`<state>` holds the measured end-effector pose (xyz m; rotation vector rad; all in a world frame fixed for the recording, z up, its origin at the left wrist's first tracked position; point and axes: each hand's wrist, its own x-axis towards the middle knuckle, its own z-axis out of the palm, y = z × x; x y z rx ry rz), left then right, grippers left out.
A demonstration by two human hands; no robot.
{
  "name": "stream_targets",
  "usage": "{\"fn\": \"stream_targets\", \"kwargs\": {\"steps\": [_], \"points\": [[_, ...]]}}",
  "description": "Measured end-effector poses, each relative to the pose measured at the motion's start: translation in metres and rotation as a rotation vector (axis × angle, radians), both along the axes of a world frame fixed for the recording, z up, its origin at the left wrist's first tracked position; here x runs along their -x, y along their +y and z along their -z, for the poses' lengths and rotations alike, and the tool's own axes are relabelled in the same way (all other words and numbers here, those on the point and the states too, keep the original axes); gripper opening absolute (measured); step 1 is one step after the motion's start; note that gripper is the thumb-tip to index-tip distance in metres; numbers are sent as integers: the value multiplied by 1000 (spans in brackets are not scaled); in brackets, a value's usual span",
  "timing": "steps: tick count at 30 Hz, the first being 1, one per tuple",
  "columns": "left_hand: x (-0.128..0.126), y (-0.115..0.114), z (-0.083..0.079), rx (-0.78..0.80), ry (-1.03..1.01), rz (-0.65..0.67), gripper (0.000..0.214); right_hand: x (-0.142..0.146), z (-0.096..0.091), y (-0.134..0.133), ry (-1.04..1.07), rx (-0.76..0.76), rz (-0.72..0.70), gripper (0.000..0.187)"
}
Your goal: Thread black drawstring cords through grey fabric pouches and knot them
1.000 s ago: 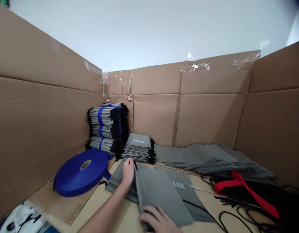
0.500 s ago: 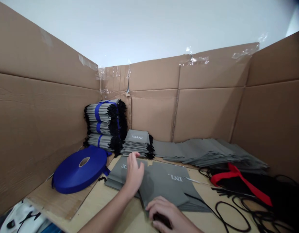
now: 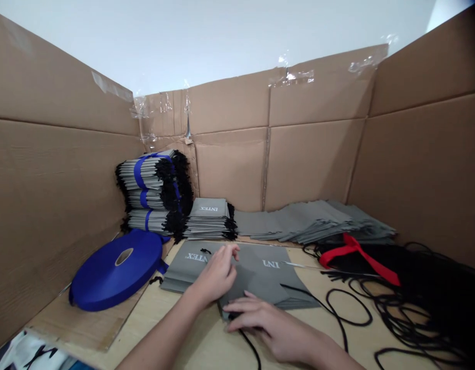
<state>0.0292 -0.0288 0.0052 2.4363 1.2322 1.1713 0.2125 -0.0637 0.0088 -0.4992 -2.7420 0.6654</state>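
My left hand [image 3: 219, 273] is closed, its fingers curled over the grey fabric pouches; whatever it may hold is hidden. My right hand [image 3: 262, 325] is at the near corner of a grey pouch [image 3: 247, 280], thumb and fingers closed around a black cord [image 3: 250, 345] that trails out below. The pouch lies slanted over a flat stack. To the left, another small stack of grey pouches [image 3: 176, 272] with white "INTEX" lettering has a small black knot on top. At the right stack, a thin metallic tool [image 3: 295, 264] lies beside the lettering.
A blue ribbon roll [image 3: 102, 280] lies at the left. Behind it stand strapped bundles of pouches [image 3: 148, 198] and a smaller pile [image 3: 208, 223]. Overlapping grey pieces [image 3: 299, 223] line the back. Black cords [image 3: 426, 288] with a red band [image 3: 353, 246] spread right. Cardboard walls [image 3: 230, 164] surround the table.
The view has shifted slightly right. My left hand has moved right, its fingers now curled more. My right hand has reached the pouch's near corner, and black cord now shows below it.
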Motion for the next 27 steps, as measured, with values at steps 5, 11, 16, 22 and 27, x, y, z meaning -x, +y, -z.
{"fn": "stream_targets", "kwargs": {"steps": [5,11,16,22,27], "points": [[2,2,0,42,47,9,42,-2,6,0,30,-37,-63,55],[1,7,8,88,-21,70,40,5,21,5,139,27,-32,39],[5,14,10,124,-112,50,36,8,18,1,110,-79,29,30],[2,2,-8,326,-389,270,19,7,23,21,602,298,221,15],[-7,-18,-19,181,-42,225,29,1,13,34,1197,617,466,26]]}}
